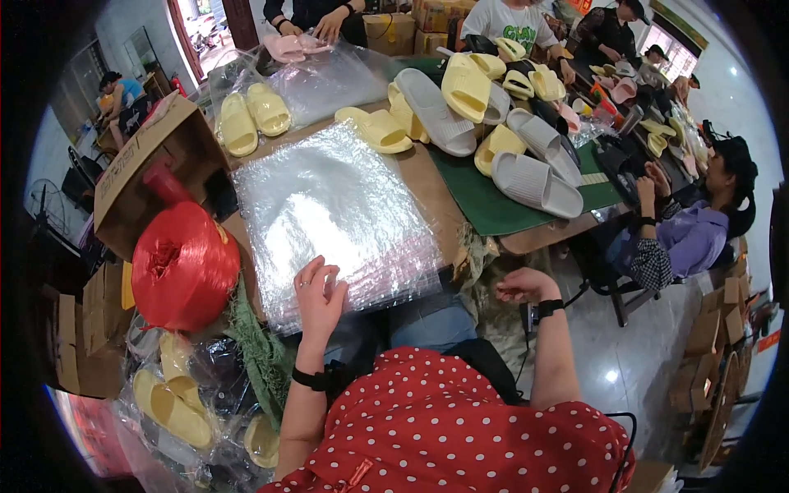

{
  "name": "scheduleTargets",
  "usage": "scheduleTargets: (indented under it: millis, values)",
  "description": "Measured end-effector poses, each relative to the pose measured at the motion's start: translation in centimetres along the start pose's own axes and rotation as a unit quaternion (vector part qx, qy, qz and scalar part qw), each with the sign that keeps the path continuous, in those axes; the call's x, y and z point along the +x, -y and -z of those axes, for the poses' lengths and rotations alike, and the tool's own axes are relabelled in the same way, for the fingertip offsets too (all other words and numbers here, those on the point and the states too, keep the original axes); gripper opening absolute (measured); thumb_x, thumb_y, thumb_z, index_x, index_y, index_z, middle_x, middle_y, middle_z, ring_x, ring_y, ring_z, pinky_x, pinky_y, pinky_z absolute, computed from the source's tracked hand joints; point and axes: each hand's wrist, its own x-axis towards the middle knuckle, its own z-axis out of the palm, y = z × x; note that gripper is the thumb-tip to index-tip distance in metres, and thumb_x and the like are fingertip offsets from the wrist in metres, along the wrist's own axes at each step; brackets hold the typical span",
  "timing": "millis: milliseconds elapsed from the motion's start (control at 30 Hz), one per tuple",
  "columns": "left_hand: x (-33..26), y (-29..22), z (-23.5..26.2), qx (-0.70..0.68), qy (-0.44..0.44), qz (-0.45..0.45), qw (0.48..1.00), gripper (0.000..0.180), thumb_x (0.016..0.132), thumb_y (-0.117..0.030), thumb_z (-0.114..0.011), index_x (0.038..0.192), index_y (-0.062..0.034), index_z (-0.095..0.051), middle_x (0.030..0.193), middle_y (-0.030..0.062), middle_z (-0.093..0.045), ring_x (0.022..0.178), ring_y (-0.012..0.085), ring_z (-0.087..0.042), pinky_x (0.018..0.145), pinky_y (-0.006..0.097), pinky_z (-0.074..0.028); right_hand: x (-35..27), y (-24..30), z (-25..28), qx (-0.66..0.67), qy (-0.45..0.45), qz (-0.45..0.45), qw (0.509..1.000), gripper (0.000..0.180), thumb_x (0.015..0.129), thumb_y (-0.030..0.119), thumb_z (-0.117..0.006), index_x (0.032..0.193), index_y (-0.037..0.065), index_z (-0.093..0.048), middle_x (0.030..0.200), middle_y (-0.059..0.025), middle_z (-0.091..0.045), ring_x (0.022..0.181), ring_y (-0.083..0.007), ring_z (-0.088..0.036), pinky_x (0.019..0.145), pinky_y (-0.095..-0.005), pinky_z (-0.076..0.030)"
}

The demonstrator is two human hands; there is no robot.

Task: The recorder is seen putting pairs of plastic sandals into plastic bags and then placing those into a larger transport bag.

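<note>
A stack of clear plastic bags (337,205) lies flat on the table in front of me, its near edge tinted pink. My left hand (319,297) rests at the near edge of this stack, fingers slightly bent and apart, holding nothing. Off the table's edge to the right, my right hand (528,286) hangs in the air with its fingers curled in; I see nothing in it. Beyond the bags sit a pale yellow slide sandal (376,131) and a pair of yellow slides (253,117). Grey slides (537,184) mix with more yellow ones on a green mat.
A big roll of red plastic twine (186,264) stands left of the bags, before an open cardboard box (156,177). Bagged yellow slides (173,403) lie low at the left. Co-workers sit and stand around the table, one in a purple top (694,230) at the right.
</note>
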Motion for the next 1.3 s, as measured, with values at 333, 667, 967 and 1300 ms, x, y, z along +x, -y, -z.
scheduleTargets:
  millis: [333,667,967,1300]
  values:
    - [-3.0,-0.3,-0.5,-0.069,0.028,0.064,0.995,0.027,0.075,-0.013,-0.071,0.101,-0.0067,-0.065,0.127,0.0155,-0.054,0.119,0.0359,-0.043,0.101,0.045,-0.037,-3.7,7.4,2.2,-0.094,-0.419,0.411,0.804,0.026,0.084,0.026,-0.071,0.095,0.002,-0.069,0.072,-0.0024,-0.063,0.069,-0.0131,-0.061,0.062,-0.0286,-0.048]
    - [-5.0,-0.2,-0.5,-0.06,0.069,0.047,0.995,0.029,0.075,-0.013,-0.07,0.102,-0.0071,-0.065,0.125,0.0141,-0.054,0.119,0.0353,-0.044,0.101,0.045,-0.037,0.7,4.5,3.7,-0.016,-0.409,0.34,0.847,0.03,0.085,0.023,-0.071,0.099,-0.004,-0.067,0.084,-0.0039,-0.067,0.076,-0.0113,-0.058,0.068,-0.0298,-0.046]
    - [-3.6,-0.8,-1.6,-0.059,0.09,0.003,0.994,0.03,0.076,-0.015,-0.07,0.104,-0.0078,-0.064,0.126,0.0148,-0.054,0.119,0.036,-0.044,0.101,0.046,-0.038,-7.1,10.0,-0.2,0.179,-0.393,0.546,0.718,0.033,0.096,0.019,-0.061,0.12,-0.003,-0.06,0.111,-0.0047,-0.065,0.095,-0.0114,-0.057,0.083,-0.0266,-0.044]
    - [-1.6,-4.1,-6.0,-0.122,0.119,-0.041,0.984,0.029,0.077,-0.019,-0.068,0.105,-0.009,-0.065,0.129,0.0145,-0.054,0.12,0.0367,-0.043,0.103,0.046,-0.035,-10.6,14.7,-10.9,0.184,-0.23,0.577,0.762,0.023,0.096,0.017,-0.061,0.114,0.002,-0.059,0.082,0.0068,-0.056,0.064,-0.0007,-0.045,0.054,-0.0188,-0.035]
